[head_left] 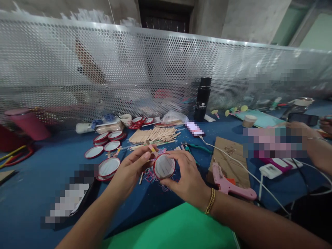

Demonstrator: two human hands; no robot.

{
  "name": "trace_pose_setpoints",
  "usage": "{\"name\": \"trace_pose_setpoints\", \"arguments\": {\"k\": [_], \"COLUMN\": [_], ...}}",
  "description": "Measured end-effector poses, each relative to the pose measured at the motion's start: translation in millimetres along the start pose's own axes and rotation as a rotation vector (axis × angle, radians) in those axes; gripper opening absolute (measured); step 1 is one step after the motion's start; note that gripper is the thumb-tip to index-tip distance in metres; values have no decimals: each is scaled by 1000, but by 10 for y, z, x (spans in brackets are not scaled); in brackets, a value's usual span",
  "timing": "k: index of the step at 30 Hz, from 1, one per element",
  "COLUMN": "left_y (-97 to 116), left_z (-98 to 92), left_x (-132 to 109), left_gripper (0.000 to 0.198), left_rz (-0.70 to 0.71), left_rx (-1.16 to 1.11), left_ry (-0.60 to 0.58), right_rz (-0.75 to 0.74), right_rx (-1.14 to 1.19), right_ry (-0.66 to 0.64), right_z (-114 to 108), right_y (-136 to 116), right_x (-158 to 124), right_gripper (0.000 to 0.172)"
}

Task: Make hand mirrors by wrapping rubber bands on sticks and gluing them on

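My right hand (185, 173) grips a round white disc with a red rim (164, 166) by its edge, fingers on top and thumb below. The disc's pale face is turned toward me. Between the fingers and thumb of my left hand (135, 164) is a flat wooden stick (152, 148) with a coloured band, beside the disc's left edge. I cannot tell whether stick and disc are joined. Under both hands lies a tangle of pink and blue thin strands (166, 186). More red-rimmed discs (109, 166) sit left of my left hand, some stacked.
A pile of wooden sticks (155, 134) lies behind my hands. To the right are pliers (199, 148), a pink glue gun (232, 185) on cardboard (228, 152), and white cables. A black bottle (203, 100) stands by the perforated metal screen (103, 69). Another person's hand (303, 135) is far right.
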State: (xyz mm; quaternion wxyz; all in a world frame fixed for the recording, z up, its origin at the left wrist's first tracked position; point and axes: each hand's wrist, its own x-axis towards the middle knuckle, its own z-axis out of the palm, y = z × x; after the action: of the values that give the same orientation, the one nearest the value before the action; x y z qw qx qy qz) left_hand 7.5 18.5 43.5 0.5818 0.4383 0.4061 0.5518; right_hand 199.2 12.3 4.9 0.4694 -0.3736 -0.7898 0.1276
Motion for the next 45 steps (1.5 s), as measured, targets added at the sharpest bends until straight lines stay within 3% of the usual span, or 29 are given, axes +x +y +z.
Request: {"name": "trace_pose_setpoints", "arguments": {"k": [12, 20, 29, 45], "left_y": [-156, -195, -184, -174], "left_z": [183, 296, 280, 230], "left_x": [-87, -132, -124, -123], "left_gripper": [38, 24, 20, 21], "left_rz": [-42, 16, 12, -14], "left_rx": [230, 263, 228, 287], "left_ry": [-33, -2, 62, 85], "right_rz": [15, 35, -38, -45], "right_rx": [-150, -176, -149, -125], "right_ry": [100, 82, 66, 25], "right_z": [-25, -27, -32, -116], "right_y": [-73, -100, -99, -110], "right_x": [19, 12, -30, -68], "right_gripper": [58, 62, 79, 71]}}
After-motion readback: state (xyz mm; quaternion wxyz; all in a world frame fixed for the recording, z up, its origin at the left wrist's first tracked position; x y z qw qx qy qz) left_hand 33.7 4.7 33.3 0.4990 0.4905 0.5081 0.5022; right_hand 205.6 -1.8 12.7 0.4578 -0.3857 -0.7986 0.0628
